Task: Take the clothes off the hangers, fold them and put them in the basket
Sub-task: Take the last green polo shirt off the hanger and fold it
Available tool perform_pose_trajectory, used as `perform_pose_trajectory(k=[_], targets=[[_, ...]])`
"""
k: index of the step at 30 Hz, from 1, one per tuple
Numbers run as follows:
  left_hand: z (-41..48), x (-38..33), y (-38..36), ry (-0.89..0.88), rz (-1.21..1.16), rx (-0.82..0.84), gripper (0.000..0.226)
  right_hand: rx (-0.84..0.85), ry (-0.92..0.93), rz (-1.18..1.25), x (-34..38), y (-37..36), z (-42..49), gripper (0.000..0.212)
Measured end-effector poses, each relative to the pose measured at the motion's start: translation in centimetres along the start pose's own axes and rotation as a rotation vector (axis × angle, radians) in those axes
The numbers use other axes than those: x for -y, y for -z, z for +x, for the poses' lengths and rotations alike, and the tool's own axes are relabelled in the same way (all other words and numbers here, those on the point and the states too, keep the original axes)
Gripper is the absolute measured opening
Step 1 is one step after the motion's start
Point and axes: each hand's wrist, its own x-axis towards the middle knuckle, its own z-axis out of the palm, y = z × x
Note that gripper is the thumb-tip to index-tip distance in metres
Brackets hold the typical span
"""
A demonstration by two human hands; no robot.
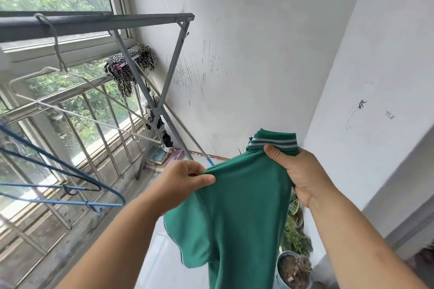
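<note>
A green polo shirt [237, 213] with a white-striped collar hangs in the air in front of me, off any hanger. My left hand [185, 183] pinches its left shoulder. My right hand [298, 173] grips it just below the collar. An empty white hanger [77, 112] hangs from the grey rail of the drying rack [98, 22] at the upper left. Two empty blue hangers [70, 185] hang lower at the left. No basket is in view.
The rack's crossed grey legs [164, 91] stand in the corner by the barred window [94, 129]. A black-and-white mop head [129, 65] lies on the railing. Potted plants [293, 253] stand on the floor at the lower right, below the shirt. White walls close the right side.
</note>
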Motion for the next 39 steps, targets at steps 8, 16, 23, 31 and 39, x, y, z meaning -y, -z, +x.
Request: perform_pose_trajectory(k=[8,16,23,31,39], targets=[[0.3,-0.6,0.5,-0.053,-0.08,0.002,0.013,0.047,-0.003,-0.066,0.5,-0.3,0.2,0.047],[0.2,-1.5,0.8,0.025,-0.076,0.125,0.013,-0.045,-0.022,-0.048,0.3,-0.8,0.4,0.047],[0.0,-1.8,1.7,0.06,-0.241,0.252,0.019,0.211,-0.179,0.036,1.1,0.7,0.2,0.048],[-0.3,-1.2,2.4,0.097,0.547,0.411,0.017,0.198,-0.024,-0.011,0.9,-0.4,-0.1,0.048],[-0.7,-3.2,2.4,-0.09,0.646,0.274,0.015,0.084,-0.021,0.032,1.5,-0.3,-0.4,0.04]])
